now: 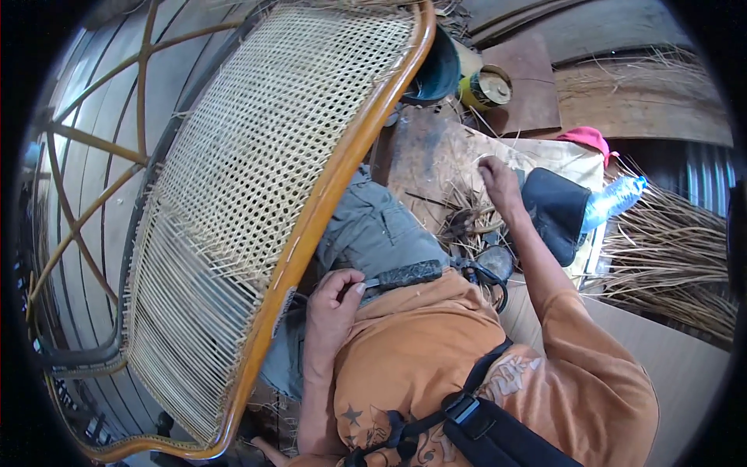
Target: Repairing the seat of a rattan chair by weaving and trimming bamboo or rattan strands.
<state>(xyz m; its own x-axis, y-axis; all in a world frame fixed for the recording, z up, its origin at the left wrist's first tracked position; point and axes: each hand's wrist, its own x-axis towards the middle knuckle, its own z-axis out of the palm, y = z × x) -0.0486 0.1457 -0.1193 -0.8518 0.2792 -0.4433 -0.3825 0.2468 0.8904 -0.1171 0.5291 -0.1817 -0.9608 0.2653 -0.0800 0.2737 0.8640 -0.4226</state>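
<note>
"Boards (85,171) behind the frame (299,241), a heap of cane (669,257) to the right. Where's the work?"

"Panel (280,109) leans in its frame on my left, just beside my left hand (334,303). Up top it's open mesh; lower down, only side-by-side strands (194,296)."

"And the tool (411,274)?"

"Across my lap (381,226), dark handle toward my right. My left fingers curl at its thin end; I can't tell whether I'm pinching it or only resting there."

"Your right hand (498,187)?"

"Out over the littered board (424,148), near the black case (555,214), fingers curled in. If anything thin sits between them, I can't make it out."

"How would you do this part well?"

"I'd brace the handle against my lap and keep my fingertips off any edge; that end may be sharp. Thin cane could kink or snap, so I'd make any pull smooth and even. I'd mind my left elbow too: a knock could shift those lower strands."
</note>
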